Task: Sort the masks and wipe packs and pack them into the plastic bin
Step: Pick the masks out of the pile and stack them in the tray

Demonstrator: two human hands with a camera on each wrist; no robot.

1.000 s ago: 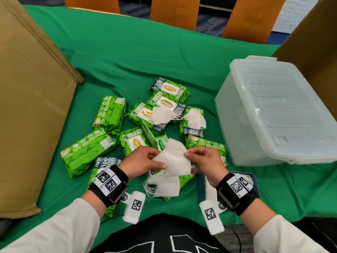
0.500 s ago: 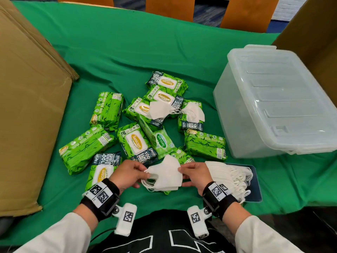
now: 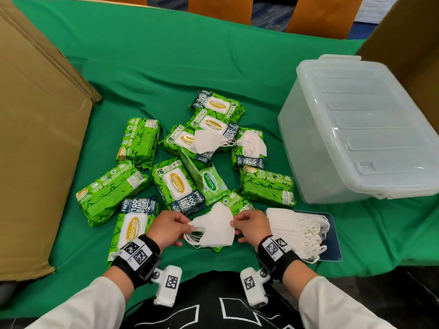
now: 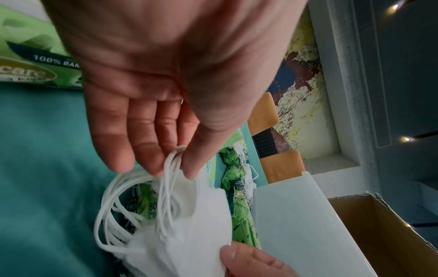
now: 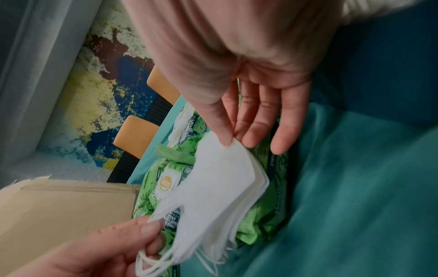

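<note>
Green-clothed worktop (image 3: 166,58), cardboard box (image 3: 35,138) at left, another cardboard box (image 3: 408,51) far right. Clear plastic bin (image 3: 356,138) at right, upside down on the cloth. Green wipe packs (image 3: 180,186) scattered mid-worktop, two loose masks (image 3: 206,142) lying on the far packs. Stacked masks (image 3: 299,230) on dark tray (image 3: 333,238) near right, just beside the bin. Small mask bundle (image 3: 213,227) held low over the near edge between both hands. Left hand (image 3: 166,227) pinching the ear-loop end, thumb against fingers. Right hand (image 3: 251,225) pinching the opposite edge, thumb and forefinger together, other fingers straight.
</note>
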